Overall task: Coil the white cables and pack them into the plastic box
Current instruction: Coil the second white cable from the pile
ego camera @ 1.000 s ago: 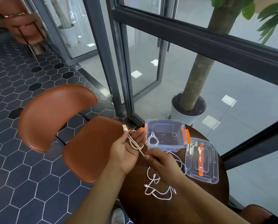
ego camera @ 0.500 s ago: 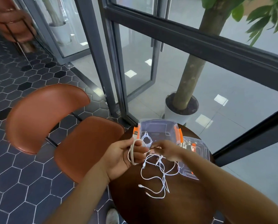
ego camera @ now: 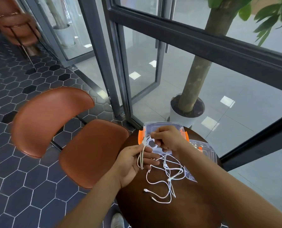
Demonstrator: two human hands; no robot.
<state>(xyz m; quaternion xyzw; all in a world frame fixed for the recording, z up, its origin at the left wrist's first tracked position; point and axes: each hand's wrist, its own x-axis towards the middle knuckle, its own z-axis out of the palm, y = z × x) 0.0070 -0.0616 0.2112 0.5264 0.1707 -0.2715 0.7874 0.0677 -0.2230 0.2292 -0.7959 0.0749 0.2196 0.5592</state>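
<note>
My left hand [ego camera: 133, 162] holds loops of a white cable [ego camera: 141, 157] wound round its fingers, thumb pinching the plug end at the top. My right hand [ego camera: 167, 138] pinches the same cable's strand just above and right of the left hand, over the clear plastic box [ego camera: 163, 125] with orange latches [ego camera: 140, 137]. A coiled cable shows faintly inside the box, partly hidden by my hands. More loose white cables [ego camera: 168, 180] lie tangled on the round dark wooden table [ego camera: 153, 211] below my hands.
The box's clear lid [ego camera: 204, 150] with an orange handle lies right of the box, under my right forearm. A brown leather chair [ego camera: 91, 150] stands left of the table. Glass doors and a potted tree [ego camera: 186, 112] are beyond. A shoe [ego camera: 117, 221] shows below.
My right hand has moved up and left from the table to just over the box, drawing the strand round my left fingers. More loops now sit on my left hand. The view shifted slightly.
</note>
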